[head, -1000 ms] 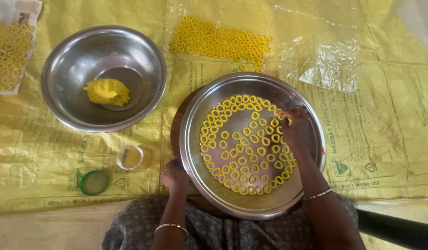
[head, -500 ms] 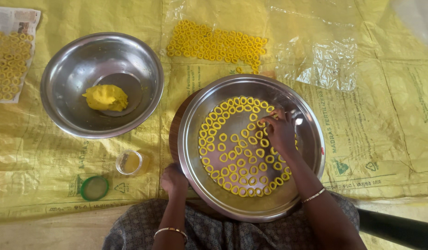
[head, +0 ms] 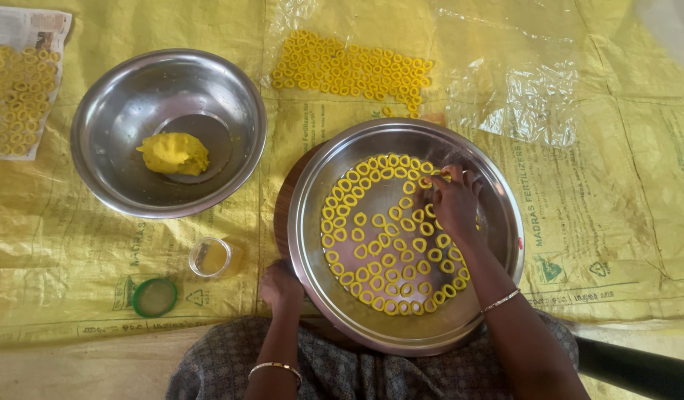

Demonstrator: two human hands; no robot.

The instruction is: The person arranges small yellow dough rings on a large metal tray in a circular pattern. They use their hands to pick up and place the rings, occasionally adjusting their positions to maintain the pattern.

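Yellow dough rings (head: pixel 386 244), silver plate (head: pixel 497 222), seemingly grey-patterned cloth (head: pixel 356 370).

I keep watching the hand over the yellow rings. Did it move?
Yes. The right hand slid from the right rim of the steel plate toward its middle, over the dough rings.

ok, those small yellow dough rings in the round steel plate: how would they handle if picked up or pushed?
The small yellow dough rings look soft like the yellow dough lump, so they likely squash under a pinch. Thin and small, probably very light. Lying flat on the round steel plate, they should slide or stick, not roll.
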